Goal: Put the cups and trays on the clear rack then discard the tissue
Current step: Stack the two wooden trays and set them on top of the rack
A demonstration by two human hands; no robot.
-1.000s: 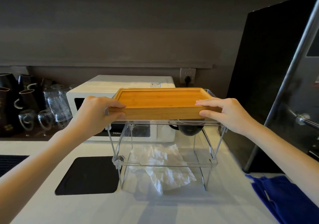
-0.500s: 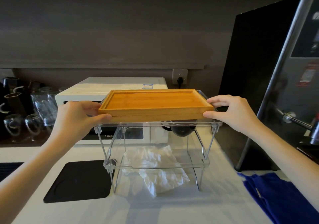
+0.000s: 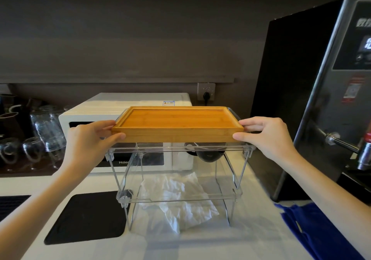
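A bamboo tray (image 3: pixel 176 124), apparently two stacked, rests on the top shelf of the clear rack (image 3: pixel 180 195) at the counter's middle. My left hand (image 3: pixel 91 139) grips the tray's left end and my right hand (image 3: pixel 265 134) grips its right end. A crumpled white tissue (image 3: pixel 176 199) lies on the counter under the rack's lower shelf. A dark cup (image 3: pixel 208 155) shows through the rack behind its top shelf. Glass cups (image 3: pixel 47 131) stand at the far left.
A white microwave (image 3: pixel 128 107) stands behind the rack. A tall steel water boiler (image 3: pixel 337 91) with a tap fills the right side. A black mat (image 3: pixel 88 217) lies left of the rack, and a blue cloth (image 3: pixel 321 231) lies at the lower right.
The view has shifted, so the rack and tray sit lower and further left in frame. Both hands have kept their hold on the tray's ends on the top shelf.
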